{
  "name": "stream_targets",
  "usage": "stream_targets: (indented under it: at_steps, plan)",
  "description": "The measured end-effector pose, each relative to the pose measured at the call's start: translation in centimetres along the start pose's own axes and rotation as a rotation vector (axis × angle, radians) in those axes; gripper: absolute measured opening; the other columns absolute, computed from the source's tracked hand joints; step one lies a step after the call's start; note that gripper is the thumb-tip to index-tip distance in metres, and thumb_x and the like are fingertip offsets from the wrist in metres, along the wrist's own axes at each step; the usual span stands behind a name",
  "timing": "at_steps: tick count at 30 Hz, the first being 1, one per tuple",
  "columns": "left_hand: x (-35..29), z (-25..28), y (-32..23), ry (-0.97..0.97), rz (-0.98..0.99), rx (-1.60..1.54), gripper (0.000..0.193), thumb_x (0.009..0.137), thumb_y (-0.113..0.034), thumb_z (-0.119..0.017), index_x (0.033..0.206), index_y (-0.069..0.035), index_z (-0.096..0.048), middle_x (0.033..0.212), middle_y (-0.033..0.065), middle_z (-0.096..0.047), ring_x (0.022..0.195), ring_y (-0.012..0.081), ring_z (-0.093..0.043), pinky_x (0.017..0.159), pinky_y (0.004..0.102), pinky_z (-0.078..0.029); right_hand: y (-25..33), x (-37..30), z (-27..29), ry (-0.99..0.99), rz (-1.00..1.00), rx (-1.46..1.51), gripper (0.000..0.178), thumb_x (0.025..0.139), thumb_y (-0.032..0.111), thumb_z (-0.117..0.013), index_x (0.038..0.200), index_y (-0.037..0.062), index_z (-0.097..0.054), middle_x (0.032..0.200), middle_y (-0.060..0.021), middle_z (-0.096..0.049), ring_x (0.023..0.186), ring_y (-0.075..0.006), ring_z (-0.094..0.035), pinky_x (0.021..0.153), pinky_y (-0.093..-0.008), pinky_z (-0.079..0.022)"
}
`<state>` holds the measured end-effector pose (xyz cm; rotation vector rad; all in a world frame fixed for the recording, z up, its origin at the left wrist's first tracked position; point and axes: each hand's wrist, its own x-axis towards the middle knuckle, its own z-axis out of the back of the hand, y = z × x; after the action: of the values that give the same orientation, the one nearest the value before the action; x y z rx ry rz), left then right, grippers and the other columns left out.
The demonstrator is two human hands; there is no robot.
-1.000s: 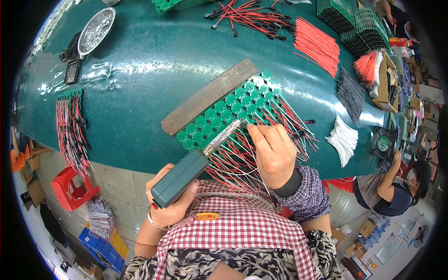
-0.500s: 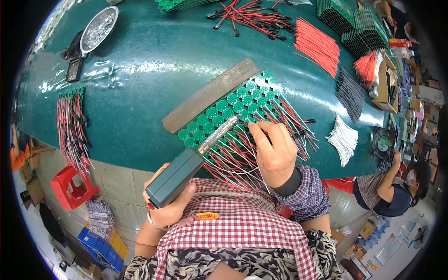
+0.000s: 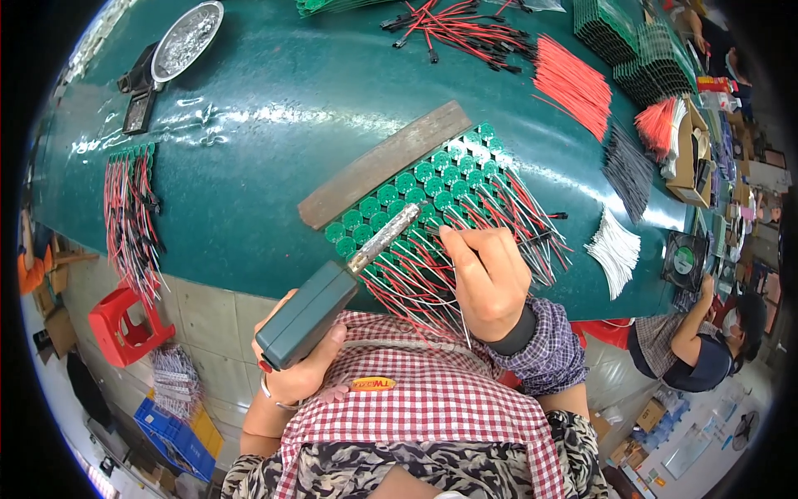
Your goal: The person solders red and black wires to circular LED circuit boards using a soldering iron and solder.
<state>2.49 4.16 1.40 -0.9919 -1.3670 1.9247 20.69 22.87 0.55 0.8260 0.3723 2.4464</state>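
Observation:
My left hand [image 3: 301, 379] is closed around a dark green soldering gun [image 3: 306, 316]. Its metal barrel points up and right over a panel of round green circuit boards [image 3: 405, 182], with the tip close to the right hand's fingertips. Thumb and forefinger of my right hand [image 3: 494, 281] are pinched together at the panel, apparently on a thin wire whose end is hidden. Red, white and black wires [image 3: 416, 303] hang from the panel's near side toward my checked apron. A flat metal bar [image 3: 382, 166] lies along the panel's far edge.
Bundles of red wires [image 3: 572, 87], black wires [image 3: 628, 173] and white wires [image 3: 615, 254] lie to the right. A metal dish [image 3: 189, 41] stands far left, above a wired board strip [image 3: 131, 216]. Stacked green panels [image 3: 657, 62] stand far right. Another person [image 3: 698, 345] sits at right.
The whole view has shifted slightly. Relative to the panel, the soldering gun's tip and the right hand's fingertips have moved a little left. Both hands keep their grip.

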Motion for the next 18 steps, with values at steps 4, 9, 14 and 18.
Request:
stream_targets:
  at_steps: [4,9,14,18]
  plan:
    - [-0.21,0.29,-0.08,0.023,0.018,0.032,0.029,0.073,-0.001,-0.078,0.101,0.005,-0.071,0.097,0.0156,-0.07,0.081,0.0237,-0.069,0.073,0.0322,-0.054,0.23,-0.19,-0.3,0.054,-0.022,0.004,0.038,0.067,-0.012,-0.071,0.104,-0.0037,-0.071,0.087,-0.0118,-0.063,0.073,-0.026,-0.061,0.059,-0.0339,-0.05]
    - [-0.23,0.3,0.34,0.063,-0.048,0.06,0.027,0.073,0.001,-0.076,0.098,0.005,-0.07,0.093,0.015,-0.068,0.076,0.0244,-0.067,0.068,0.0323,-0.053,0.43,-0.15,-0.25,0.085,-0.032,-0.017,0.04,0.066,-0.012,-0.07,0.105,-0.0036,-0.071,0.087,-0.0118,-0.062,0.074,-0.0261,-0.061,0.06,-0.0342,-0.051]
    - [0.21,0.26,-0.09,0.114,-0.069,0.07,0.025,0.072,0.003,-0.076,0.096,0.005,-0.068,0.09,0.0144,-0.067,0.075,0.0241,-0.066,0.066,0.0323,-0.052,0.08,-0.37,-0.23,0.149,0.002,-0.07,0.039,0.073,-0.001,-0.063,0.111,-0.0063,-0.066,0.096,-0.0113,-0.063,0.082,-0.0253,-0.06,0.065,-0.0332,-0.053]
    - [0.22,0.2,0.05,0.125,-0.097,0.078,0.023,0.072,0.003,-0.076,0.093,0.005,-0.068,0.085,0.013,-0.066,0.072,0.0241,-0.064,0.063,0.0329,-0.051,0.09,-0.33,-0.23,0.151,0.004,-0.07,0.039,0.073,0.0,-0.062,0.111,-0.0066,-0.066,0.096,-0.0116,-0.062,0.082,-0.0255,-0.06,0.065,-0.0334,-0.053]
